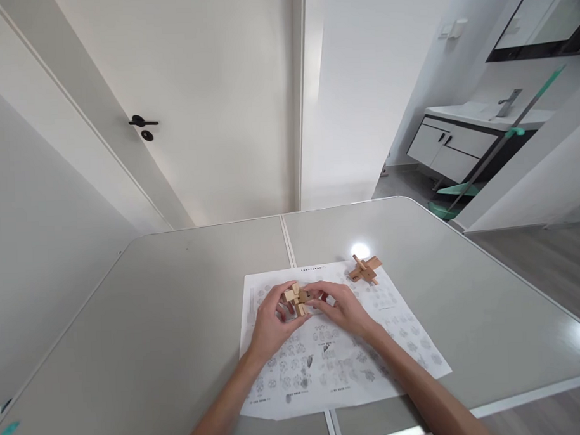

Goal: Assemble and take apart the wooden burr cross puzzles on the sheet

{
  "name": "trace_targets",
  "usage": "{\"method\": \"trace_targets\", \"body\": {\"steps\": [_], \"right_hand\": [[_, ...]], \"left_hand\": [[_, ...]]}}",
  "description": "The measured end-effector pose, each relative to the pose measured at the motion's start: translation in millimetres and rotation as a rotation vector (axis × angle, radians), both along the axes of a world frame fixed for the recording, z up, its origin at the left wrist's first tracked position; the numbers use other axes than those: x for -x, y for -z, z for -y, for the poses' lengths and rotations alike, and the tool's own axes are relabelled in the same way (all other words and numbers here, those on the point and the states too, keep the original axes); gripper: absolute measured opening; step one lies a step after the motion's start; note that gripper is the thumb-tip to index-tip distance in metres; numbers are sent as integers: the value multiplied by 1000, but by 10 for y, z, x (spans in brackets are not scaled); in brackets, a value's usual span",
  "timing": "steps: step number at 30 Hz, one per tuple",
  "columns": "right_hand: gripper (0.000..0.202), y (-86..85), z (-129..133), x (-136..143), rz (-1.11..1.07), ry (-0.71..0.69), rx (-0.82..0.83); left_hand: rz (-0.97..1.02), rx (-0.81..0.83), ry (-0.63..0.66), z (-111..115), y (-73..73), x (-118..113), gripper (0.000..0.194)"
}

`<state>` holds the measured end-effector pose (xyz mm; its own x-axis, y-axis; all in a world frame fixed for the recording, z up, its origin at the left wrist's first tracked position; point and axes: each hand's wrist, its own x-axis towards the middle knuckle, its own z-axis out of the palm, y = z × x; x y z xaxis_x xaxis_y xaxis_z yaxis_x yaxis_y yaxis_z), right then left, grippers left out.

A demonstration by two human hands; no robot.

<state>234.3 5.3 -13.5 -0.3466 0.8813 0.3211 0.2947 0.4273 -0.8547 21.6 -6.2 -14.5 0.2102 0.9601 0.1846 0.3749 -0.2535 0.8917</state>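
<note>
Head view: hands [308, 311] around wooden puzzle [296, 298]

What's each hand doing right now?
Left hand: closed on the wooden puzzle.
Right hand: closed on the same wooden puzzle.

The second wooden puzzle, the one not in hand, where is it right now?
In the head view, the second wooden puzzle lies on the printed sheet's far right corner, beyond the right hand.
</note>
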Motion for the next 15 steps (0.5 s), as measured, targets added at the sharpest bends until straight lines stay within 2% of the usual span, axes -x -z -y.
{"method": "trace_targets", "body": {"steps": [9, 15], "right_hand": [[23, 5, 17, 18, 4, -4, 27], [24, 78, 27, 50, -14, 24, 49]], "left_hand": [[-77, -3, -5, -5, -11, 13, 58], [-60, 21, 20, -6, -18, 20, 56]]}}
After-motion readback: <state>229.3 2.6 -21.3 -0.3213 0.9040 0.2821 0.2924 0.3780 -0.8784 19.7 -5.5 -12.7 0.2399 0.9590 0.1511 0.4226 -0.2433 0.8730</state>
